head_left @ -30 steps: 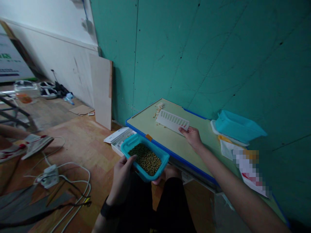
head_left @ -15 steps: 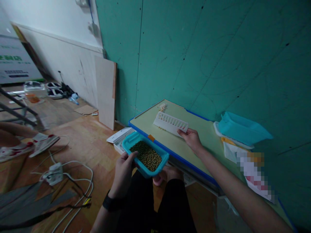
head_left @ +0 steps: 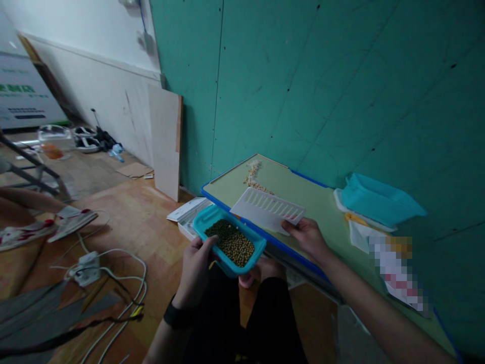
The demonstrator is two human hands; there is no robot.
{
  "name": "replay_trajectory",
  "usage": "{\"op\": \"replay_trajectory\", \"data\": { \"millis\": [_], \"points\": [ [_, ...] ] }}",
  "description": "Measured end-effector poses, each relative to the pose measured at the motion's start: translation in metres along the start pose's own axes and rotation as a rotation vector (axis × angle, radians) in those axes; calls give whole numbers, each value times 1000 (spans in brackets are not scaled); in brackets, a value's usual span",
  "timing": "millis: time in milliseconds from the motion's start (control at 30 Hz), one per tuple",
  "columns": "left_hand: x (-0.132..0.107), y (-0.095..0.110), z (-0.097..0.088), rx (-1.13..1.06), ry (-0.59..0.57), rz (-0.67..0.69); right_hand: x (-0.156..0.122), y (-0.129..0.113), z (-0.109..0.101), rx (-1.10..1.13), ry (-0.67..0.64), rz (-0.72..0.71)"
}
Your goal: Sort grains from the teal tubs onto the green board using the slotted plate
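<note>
Grip of the left hand (head_left: 197, 265): clamped on the near left end of a teal container (head_left: 259, 246), thumb hooked over the rim, other fingers largely hidden behind and below. The container is off the tabletop (head_left: 322, 217), above the person's lap and just short of the blue edge. Contents: dark green beans (head_left: 222, 228) at its far left part, tan beans (head_left: 239, 248) at its near right part.

Grip of the right hand (head_left: 308, 240): closed on the right end of a white slotted plate (head_left: 261, 210), thumb on the near face. The plate is tilted at two o'clock from the container, its left end over the blue edge; contact with the tabletop or the container rim cannot be determined.

Obstruction: the plate stands between the container and a trail of loose pale pieces (head_left: 259, 186) at one o'clock — it also hides part of the tabletop behind it.

Surroundings, clocked from the container: a teal bin (head_left: 379, 202) between two and three; an open white box (head_left: 185, 215) at ten, just beside; a leaning board (head_left: 164, 146) at eleven; a power strip (head_left: 87, 269) with cables and another person's shoes (head_left: 71, 225) toward nine — all well apart except the box.
</note>
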State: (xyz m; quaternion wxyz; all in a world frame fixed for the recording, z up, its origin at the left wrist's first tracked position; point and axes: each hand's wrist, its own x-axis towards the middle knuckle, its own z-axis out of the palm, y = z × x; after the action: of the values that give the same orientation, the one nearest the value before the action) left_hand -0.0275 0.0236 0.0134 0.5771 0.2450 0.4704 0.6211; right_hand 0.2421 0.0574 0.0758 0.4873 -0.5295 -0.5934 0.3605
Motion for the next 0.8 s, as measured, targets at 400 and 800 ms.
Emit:
{"op": "replay_trajectory", "data": {
  "millis": [400, 800],
  "points": [
    [-12, -29, -4, -24, 16, -63, 58, 37, -88, -2, 381, 43],
    [-28, -16, 9, -17, -5, -45, 53, 39, -89, -38, 269, 58]
  ]
}}
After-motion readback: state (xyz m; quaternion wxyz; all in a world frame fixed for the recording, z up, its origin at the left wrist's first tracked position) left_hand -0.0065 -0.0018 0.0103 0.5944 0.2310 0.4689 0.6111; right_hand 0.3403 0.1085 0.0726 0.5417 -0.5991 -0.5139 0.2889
